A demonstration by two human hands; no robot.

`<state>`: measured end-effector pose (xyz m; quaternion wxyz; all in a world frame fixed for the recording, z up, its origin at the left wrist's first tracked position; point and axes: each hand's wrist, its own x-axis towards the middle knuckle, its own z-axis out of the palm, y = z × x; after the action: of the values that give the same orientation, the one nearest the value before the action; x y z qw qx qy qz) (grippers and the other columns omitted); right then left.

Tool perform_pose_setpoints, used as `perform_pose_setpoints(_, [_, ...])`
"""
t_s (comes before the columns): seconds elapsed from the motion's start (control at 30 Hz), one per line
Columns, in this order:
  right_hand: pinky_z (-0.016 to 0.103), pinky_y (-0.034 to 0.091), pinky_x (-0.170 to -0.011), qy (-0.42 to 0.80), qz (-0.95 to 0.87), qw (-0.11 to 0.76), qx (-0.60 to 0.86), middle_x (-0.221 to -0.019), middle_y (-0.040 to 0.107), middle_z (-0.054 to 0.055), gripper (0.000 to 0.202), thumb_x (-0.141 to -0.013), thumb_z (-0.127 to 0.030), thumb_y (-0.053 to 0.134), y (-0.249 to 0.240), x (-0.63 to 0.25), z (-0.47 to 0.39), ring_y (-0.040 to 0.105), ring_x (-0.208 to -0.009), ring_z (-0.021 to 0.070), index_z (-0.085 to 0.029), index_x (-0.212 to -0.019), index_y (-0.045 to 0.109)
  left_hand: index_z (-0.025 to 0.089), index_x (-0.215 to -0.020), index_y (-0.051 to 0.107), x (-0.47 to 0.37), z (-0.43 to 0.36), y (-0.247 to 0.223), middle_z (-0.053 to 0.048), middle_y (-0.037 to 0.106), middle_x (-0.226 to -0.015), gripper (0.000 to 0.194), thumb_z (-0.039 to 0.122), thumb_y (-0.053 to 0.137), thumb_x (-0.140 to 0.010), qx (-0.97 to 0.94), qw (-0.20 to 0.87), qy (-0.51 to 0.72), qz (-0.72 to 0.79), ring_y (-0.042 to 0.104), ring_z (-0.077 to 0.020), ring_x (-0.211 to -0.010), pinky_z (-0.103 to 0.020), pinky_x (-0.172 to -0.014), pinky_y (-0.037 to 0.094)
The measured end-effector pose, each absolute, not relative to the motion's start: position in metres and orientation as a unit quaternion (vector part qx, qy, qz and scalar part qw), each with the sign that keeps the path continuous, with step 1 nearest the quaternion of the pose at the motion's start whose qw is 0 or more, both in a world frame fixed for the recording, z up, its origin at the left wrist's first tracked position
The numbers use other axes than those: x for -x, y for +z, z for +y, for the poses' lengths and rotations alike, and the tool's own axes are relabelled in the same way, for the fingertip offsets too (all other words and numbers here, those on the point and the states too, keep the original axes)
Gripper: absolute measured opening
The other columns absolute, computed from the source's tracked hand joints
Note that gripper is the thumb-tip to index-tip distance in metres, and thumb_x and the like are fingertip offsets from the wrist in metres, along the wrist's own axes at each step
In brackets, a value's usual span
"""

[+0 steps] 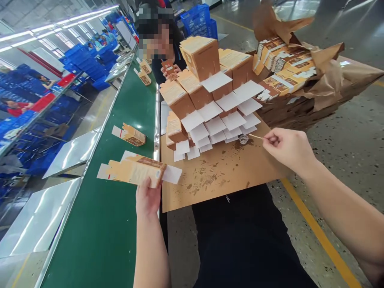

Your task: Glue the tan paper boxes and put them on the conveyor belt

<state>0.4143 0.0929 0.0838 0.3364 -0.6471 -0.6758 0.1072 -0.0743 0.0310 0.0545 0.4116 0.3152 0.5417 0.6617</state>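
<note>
My left hand (148, 196) is closed around the lower side of a tan and brown carton (141, 170), with white flaps sticking out at both ends. The carton is tilted over the right edge of the green belt. My right hand (285, 146) pinches a thin wooden stick (256, 137). Its tip points at a small clear round dish (243, 139) on the stained brown cardboard sheet (177, 200). Behind the dish rises a stack of similar cartons (180, 105), several of their white flaps hanging open toward me.
On the green belt (99, 224) at left lies another carton (132, 135), with more farther along. Across the stack a person (172, 52) holds a brown piece. At right, flat folded cartons (285, 66) sit in torn brown paper. Blue crates (196, 20) stand behind.
</note>
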Motion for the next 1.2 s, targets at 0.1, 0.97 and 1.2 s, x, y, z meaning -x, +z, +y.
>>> perform_pose_setpoints(0.1, [0.033, 0.051, -0.067, 0.124, -0.702, 0.274, 0.646, -0.064, 0.068, 0.002, 0.017, -0.081, -0.014, 0.07, 0.085, -0.412, 0.118, 0.068, -0.064, 0.0219, -0.026, -0.071, 0.064, 0.029, -0.138, 0.076, 0.039, 0.009, 0.042, -0.012, 0.072, -0.159, 0.078, 0.049, 0.106, -0.068, -0.313, 0.431, 0.644, 0.55, 0.063, -0.0408, -0.154, -0.053, -0.123, 0.057])
perform_pose_setpoints(0.97, [0.026, 0.045, -0.059, 0.3, -0.791, 0.356, 0.397, -0.069, 0.065, -0.001, 0.024, -0.099, -0.012, 0.06, -0.01, -0.229, 0.004, 0.056, -0.061, 0.0132, -0.024, -0.078, 0.06, 0.019, -0.122, 0.073, 0.012, 0.005, 0.021, -0.02, 0.083, -0.129, 0.081, 0.049, 0.112, -0.058, -0.351, 0.418, 0.523, 0.655, 0.081, -0.0418, -0.126, -0.06, -0.114, 0.063])
perform_pose_setpoints(1.2, [0.027, 0.045, -0.06, 0.274, -0.784, 0.357, 0.428, -0.072, 0.067, 0.0, 0.024, -0.1, -0.011, 0.061, -0.018, -0.245, 0.022, 0.06, -0.062, 0.0148, -0.024, -0.08, 0.061, 0.021, -0.132, 0.07, 0.005, 0.002, 0.008, -0.019, 0.081, -0.135, 0.086, 0.05, 0.11, -0.062, -0.373, 0.394, 0.531, 0.651, 0.079, -0.0405, -0.13, -0.058, -0.116, 0.062])
